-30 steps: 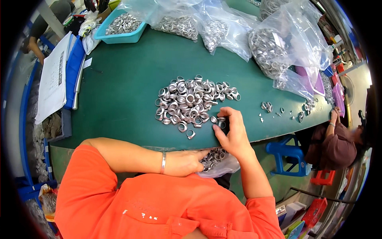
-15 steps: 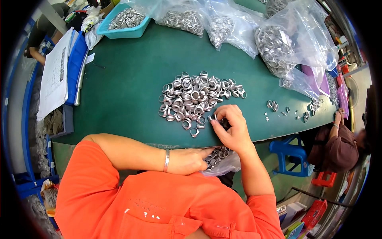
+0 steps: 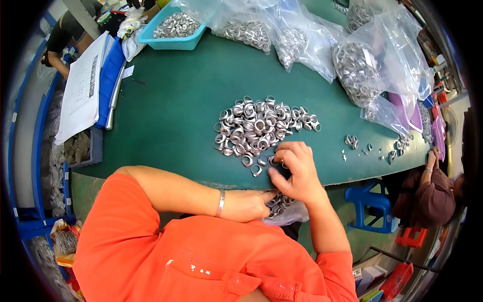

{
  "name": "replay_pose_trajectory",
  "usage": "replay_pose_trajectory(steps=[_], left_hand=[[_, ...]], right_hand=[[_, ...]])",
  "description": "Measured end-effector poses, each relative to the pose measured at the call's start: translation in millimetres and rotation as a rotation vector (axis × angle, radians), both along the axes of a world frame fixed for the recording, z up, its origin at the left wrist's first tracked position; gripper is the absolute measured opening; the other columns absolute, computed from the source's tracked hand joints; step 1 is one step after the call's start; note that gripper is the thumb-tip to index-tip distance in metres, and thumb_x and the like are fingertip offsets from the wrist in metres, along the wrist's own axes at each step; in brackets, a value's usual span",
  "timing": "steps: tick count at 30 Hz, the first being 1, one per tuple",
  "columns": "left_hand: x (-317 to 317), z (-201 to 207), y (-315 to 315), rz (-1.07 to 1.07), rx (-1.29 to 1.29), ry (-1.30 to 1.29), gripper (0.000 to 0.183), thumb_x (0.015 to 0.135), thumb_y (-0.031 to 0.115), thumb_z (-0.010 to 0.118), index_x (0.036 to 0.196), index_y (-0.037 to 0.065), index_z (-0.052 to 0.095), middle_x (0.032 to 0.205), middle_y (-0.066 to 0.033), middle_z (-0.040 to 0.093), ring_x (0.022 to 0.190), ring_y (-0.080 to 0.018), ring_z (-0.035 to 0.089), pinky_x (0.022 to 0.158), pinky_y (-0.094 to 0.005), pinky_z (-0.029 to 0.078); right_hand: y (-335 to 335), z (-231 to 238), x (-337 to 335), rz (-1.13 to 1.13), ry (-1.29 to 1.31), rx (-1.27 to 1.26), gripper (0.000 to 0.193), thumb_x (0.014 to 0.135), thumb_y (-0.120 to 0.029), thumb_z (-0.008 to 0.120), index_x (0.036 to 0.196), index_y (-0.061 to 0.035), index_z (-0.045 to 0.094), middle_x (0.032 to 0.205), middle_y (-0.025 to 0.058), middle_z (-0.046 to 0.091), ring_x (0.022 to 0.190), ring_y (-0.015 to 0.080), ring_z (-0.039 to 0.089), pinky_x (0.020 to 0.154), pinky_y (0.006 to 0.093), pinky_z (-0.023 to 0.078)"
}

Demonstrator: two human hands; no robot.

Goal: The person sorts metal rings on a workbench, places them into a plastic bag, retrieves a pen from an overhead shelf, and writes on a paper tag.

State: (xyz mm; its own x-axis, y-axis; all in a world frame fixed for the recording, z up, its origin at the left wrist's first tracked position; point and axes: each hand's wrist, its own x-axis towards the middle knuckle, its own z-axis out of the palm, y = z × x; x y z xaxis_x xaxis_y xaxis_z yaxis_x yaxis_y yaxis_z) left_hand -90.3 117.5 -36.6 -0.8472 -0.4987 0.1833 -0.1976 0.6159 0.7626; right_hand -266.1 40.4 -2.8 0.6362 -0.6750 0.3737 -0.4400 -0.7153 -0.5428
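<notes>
Desk: you sit at a dark green desk [image 3: 171,116] whose near edge curves across in front of you.
Room: a crowded workshop, with a blue stool [image 3: 370,201] and red crates low on your right, and another person in a brown top [image 3: 427,196] seated at the desk's right end.
Far side: a turquoise tray [image 3: 173,38] full of metal rings stands at the top, with several clear plastic bags [image 3: 362,65] of the same rings beside it.
Left side: a white printed sheet [image 3: 80,93] lies on a blue folder at the desk's left edge.
Rings: a heap of small silver metal rings [image 3: 261,126] lies in the middle of the desk, shiny and loosely piled, with a few strays toward you.
Scatter: a few more rings [image 3: 352,142] lie well apart to the right.
Right hand: your right hand [image 3: 297,173] rests on the heap's near edge, fingers spread apart over the stray rings.
Left hand: your left hand [image 3: 249,205], below the desk edge, has its fingers closed on the mouth of a small clear bag of rings [image 3: 284,209].
</notes>
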Motion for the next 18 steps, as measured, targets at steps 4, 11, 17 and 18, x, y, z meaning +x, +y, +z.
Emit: replay_pose_trajectory(steps=[4, 11, 17, 18], left_hand=[[1, 3, -4, -0.116, 0.075, -0.071, 0.012, 0.073, 0.010, 0.057, 0.070, -0.002, 0.056, 0.090, -0.0262, 0.053, 0.083, -0.0388, 0.057, 0.069, -0.0426, 0.046], [-6, -14, 2, -0.106, -0.063, -0.002, 0.018, 0.075, 0.015, 0.057, 0.073, -0.003, 0.058, 0.092, -0.0257, 0.055, 0.088, -0.0395, 0.057, 0.074, -0.0423, 0.047], [-13, -34, 5, -0.032, -0.113, 0.108, 0.017, 0.071, 0.018, 0.062, 0.073, 0.001, 0.065, 0.090, -0.0234, 0.057, 0.083, -0.0380, 0.059, 0.071, -0.0420, 0.048], [-17, -40, 4, 0.002, -0.206, 0.142, 0.018, 0.071, 0.018, 0.062, 0.073, 0.001, 0.067, 0.093, -0.0224, 0.058, 0.085, -0.0380, 0.059, 0.073, -0.0414, 0.049]], right_hand=[[17, -1, 21, -0.115, 0.053, -0.100, 0.036, 0.066, -0.032, 0.078, 0.091, -0.0113, 0.064, 0.098, 0.0075, 0.057, 0.092, 0.0286, 0.053, 0.077, 0.0405, 0.038], [28, -10, -7, 0.006, -0.003, -0.064, 0.019, 0.066, -0.016, 0.072, 0.082, -0.0107, 0.063, 0.094, 0.0076, 0.057, 0.087, 0.0288, 0.052, 0.075, 0.0400, 0.038], [66, 6, -47, 0.236, 0.050, 0.260, 0.019, 0.073, -0.009, 0.071, 0.091, -0.0070, 0.065, 0.108, 0.0144, 0.060, 0.101, 0.0332, 0.056, 0.095, 0.0435, 0.041], [71, 9, -50, 0.243, 0.045, 0.273, 0.018, 0.074, -0.007, 0.070, 0.090, -0.0043, 0.064, 0.105, 0.0145, 0.061, 0.099, 0.0331, 0.057, 0.092, 0.0422, 0.043]])
